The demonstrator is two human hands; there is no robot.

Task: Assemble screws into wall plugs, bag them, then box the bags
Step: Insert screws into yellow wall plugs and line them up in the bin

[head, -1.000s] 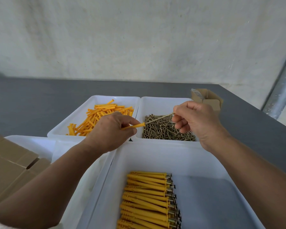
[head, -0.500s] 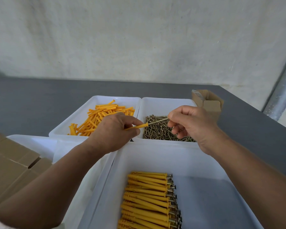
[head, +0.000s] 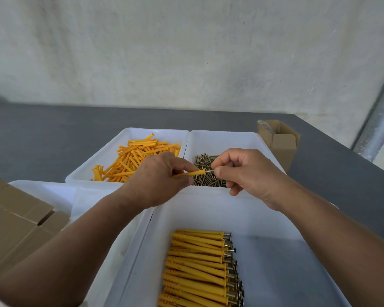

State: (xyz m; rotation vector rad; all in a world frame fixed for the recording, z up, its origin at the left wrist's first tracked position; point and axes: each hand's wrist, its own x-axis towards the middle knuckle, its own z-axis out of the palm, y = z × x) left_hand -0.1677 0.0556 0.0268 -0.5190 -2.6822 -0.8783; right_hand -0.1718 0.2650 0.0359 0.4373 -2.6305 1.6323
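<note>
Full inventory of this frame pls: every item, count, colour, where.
table: one, dark grey, under everything
loose plugs: many, orange, in far left tray, white
loose screws: many, brassy, in far right tray, white
assembled plugs: one stacked row, orange, in near tray, white
fourth tray: one, white, left, partly hidden
small carton: one, brown, open, far right
flat cartons: count unclear, brown, left edge
pipe: one, grey metal, right edge
held plug: one, orange, above loose screws
held screw: one, metallic, entering held plug
left hand: one, grips held plug
right hand: one, pinches held screw

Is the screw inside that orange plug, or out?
Mostly in: only a short bit of screw shows between the plug and the right hand.
</note>
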